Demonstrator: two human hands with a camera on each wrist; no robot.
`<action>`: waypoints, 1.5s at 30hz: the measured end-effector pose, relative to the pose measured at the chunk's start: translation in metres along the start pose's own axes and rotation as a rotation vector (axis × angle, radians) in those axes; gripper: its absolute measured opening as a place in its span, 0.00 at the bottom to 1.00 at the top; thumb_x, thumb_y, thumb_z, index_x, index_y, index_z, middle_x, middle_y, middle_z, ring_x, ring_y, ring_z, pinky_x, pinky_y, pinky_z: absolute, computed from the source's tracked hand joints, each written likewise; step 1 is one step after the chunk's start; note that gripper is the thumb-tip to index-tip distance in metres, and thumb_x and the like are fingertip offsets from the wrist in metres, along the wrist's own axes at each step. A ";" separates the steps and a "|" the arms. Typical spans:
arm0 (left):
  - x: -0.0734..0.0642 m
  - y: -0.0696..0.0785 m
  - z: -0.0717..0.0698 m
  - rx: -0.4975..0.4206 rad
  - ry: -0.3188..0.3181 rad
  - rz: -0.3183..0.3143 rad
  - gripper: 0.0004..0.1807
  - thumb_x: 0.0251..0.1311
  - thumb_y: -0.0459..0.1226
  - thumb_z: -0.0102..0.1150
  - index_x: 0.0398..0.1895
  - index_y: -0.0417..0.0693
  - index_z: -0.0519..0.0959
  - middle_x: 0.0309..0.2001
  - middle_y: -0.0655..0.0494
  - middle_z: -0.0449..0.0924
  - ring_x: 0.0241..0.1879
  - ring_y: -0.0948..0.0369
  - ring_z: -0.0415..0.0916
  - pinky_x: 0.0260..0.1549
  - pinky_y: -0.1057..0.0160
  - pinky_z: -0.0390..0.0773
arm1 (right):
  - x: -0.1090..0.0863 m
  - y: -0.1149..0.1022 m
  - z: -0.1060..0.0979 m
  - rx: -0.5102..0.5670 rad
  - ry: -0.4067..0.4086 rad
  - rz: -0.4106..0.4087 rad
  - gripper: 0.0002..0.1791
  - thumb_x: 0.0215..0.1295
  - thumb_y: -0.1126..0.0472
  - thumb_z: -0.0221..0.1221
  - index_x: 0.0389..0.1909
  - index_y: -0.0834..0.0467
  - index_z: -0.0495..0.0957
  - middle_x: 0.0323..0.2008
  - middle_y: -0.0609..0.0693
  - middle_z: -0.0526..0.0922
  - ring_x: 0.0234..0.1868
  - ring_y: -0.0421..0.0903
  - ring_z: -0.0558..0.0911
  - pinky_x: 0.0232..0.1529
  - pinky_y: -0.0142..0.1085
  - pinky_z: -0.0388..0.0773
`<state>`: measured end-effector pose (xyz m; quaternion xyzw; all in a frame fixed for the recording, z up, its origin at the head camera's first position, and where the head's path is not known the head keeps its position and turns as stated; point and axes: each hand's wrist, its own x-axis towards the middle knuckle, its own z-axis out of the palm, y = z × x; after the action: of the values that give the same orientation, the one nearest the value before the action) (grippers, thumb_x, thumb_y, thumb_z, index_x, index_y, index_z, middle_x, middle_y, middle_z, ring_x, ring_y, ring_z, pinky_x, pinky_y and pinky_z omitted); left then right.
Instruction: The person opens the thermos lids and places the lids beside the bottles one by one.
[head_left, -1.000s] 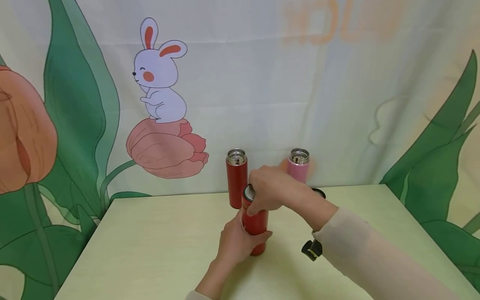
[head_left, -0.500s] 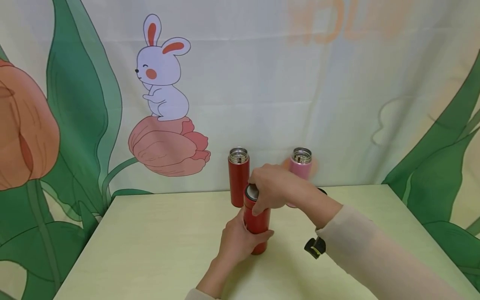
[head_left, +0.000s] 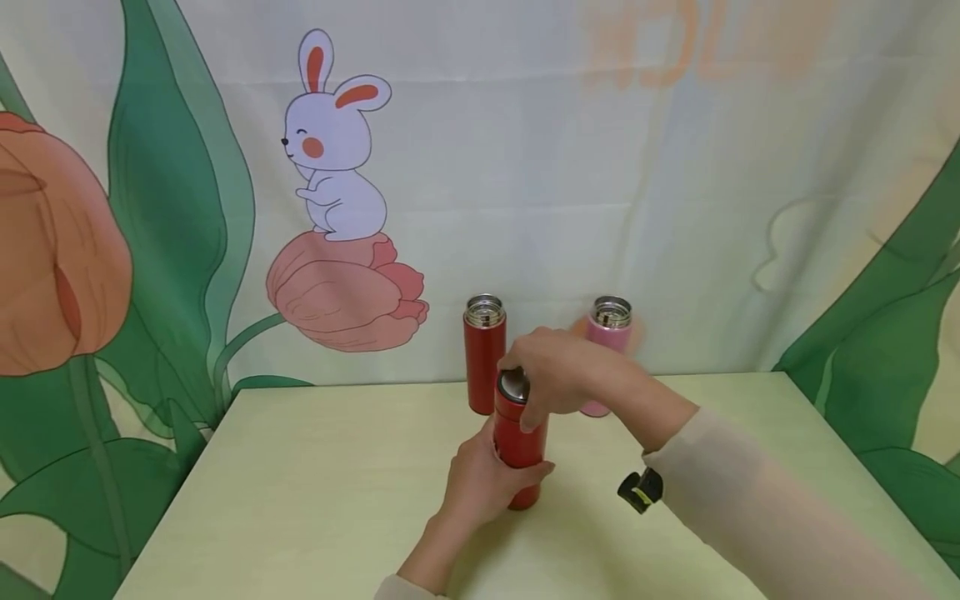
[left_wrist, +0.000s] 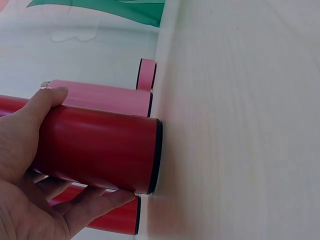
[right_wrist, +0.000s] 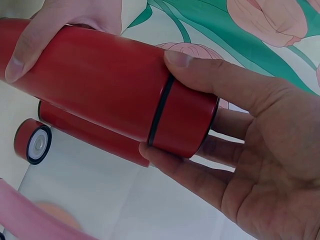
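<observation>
A red thermos bottle [head_left: 520, 448] stands upright on the table, with its red, black-edged lid [right_wrist: 186, 122] on top. My left hand [head_left: 483, 477] grips the lower body, thumb on one side and fingers on the other. Up at the lid, my right hand [head_left: 553, 372] holds it between thumb and fingers, its thumb lying across the black seam. In the right wrist view, lid and body meet at that seam. Behind the held bottle stands a second red thermos bottle [head_left: 486, 358] with an uncovered steel mouth. A lidless pink thermos bottle [head_left: 609, 333] is partly hidden by my right hand.
A loose red lid [right_wrist: 32, 141] lies near the rear red bottle in the right wrist view. Beside the pink bottle is a pink lid [left_wrist: 146, 74]. The pale table [head_left: 322, 483] ends at a printed curtain [head_left: 510, 167] right behind the bottles.
Both hands stay on the red thermos bottle, the right hand's pose on the lid shifting slightly. The head view has drifted a little. The pink lid's edge behind my right forearm is now hidden.
</observation>
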<state>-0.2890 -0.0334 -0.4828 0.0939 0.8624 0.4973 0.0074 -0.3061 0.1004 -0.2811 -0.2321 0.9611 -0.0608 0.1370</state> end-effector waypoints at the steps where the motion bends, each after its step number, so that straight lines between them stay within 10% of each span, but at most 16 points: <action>1: 0.000 0.000 0.000 -0.003 -0.003 0.000 0.36 0.51 0.59 0.76 0.61 0.62 0.72 0.52 0.65 0.84 0.51 0.61 0.82 0.52 0.53 0.81 | 0.000 0.001 0.000 0.002 -0.003 -0.003 0.38 0.53 0.55 0.79 0.67 0.53 0.78 0.49 0.47 0.85 0.46 0.45 0.82 0.42 0.38 0.84; 30: -0.001 0.004 0.000 0.040 0.014 -0.007 0.36 0.52 0.57 0.76 0.61 0.59 0.71 0.50 0.63 0.85 0.49 0.60 0.82 0.50 0.53 0.81 | -0.001 0.012 0.001 0.055 -0.043 -0.127 0.41 0.53 0.66 0.77 0.69 0.47 0.75 0.60 0.46 0.80 0.60 0.48 0.77 0.50 0.41 0.82; 37: -0.001 0.002 0.002 0.036 0.017 -0.018 0.38 0.52 0.58 0.76 0.63 0.60 0.71 0.54 0.62 0.84 0.53 0.59 0.81 0.52 0.51 0.82 | -0.001 0.004 0.001 0.023 -0.033 -0.020 0.42 0.56 0.45 0.76 0.71 0.50 0.71 0.58 0.47 0.80 0.60 0.48 0.77 0.52 0.42 0.83; 45: -0.002 -0.001 0.004 0.045 0.043 0.016 0.37 0.52 0.57 0.76 0.63 0.59 0.72 0.52 0.63 0.85 0.50 0.60 0.83 0.49 0.54 0.82 | 0.002 -0.011 -0.002 -0.113 0.021 0.096 0.33 0.55 0.26 0.67 0.36 0.53 0.77 0.28 0.47 0.80 0.34 0.45 0.80 0.34 0.38 0.75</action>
<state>-0.2865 -0.0314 -0.4860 0.0902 0.8725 0.4798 -0.0172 -0.3037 0.0900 -0.2781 -0.1924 0.9744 -0.0022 0.1165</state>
